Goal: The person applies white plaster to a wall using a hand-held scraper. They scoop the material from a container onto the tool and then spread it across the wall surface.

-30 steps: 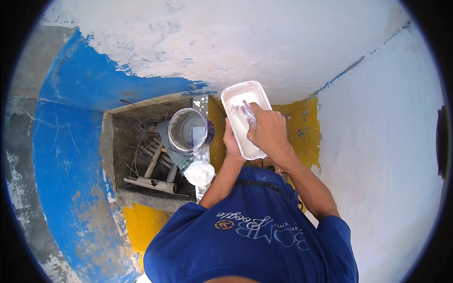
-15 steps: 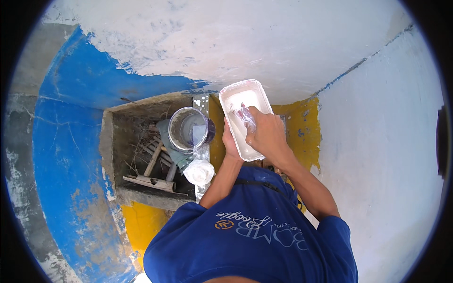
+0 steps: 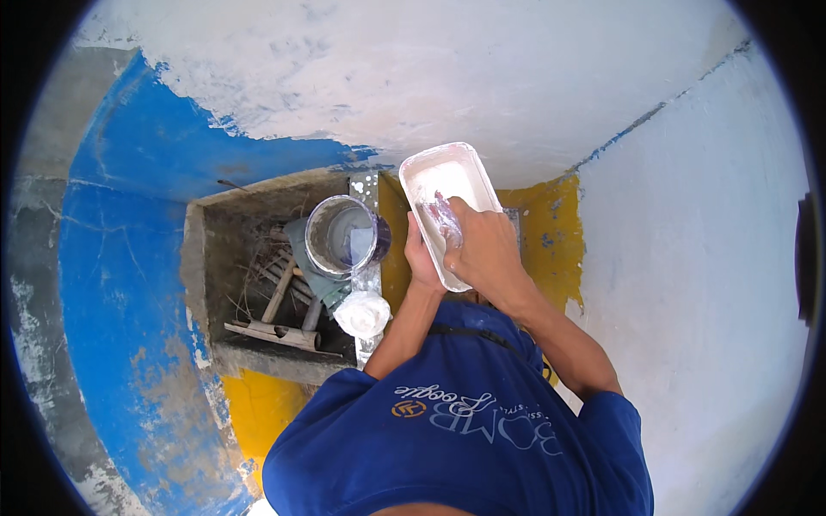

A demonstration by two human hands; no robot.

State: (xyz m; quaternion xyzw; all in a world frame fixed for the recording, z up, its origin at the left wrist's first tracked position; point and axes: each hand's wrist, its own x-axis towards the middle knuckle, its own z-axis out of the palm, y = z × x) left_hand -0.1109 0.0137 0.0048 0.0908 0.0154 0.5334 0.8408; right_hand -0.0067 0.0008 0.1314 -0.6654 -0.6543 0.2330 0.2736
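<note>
A white oblong tray [image 3: 418, 168] with whitish paste or paint inside is tilted in front of my body. My left hand [image 3: 419, 258] is closed on its left side from below, most of its fingers hidden behind the tray. Over the tray's right side, my right hand [image 3: 489, 245] grips a purplish, paint-smeared, rag-like piece [image 3: 446, 219] and holds it down in the tray. Its exact kind cannot be made out. Left of the tray stands a round bucket [image 3: 310, 225] with greyish liquid and a pale flat piece inside.
A white, paste-covered lump [image 3: 362, 315] sits below the bucket on a paint-spotted plank [image 3: 368, 279]. Further left, a concrete box [image 3: 196, 258] holds bamboo pieces [image 3: 275, 334] and twigs. Patchy white, blue and yellow walls surround me; the white wall [image 3: 688, 258] rises on the right.
My right hand and the smeared piece have shifted slightly left within the tray. The tray has tipped a little, and my left hand keeps its hold.
</note>
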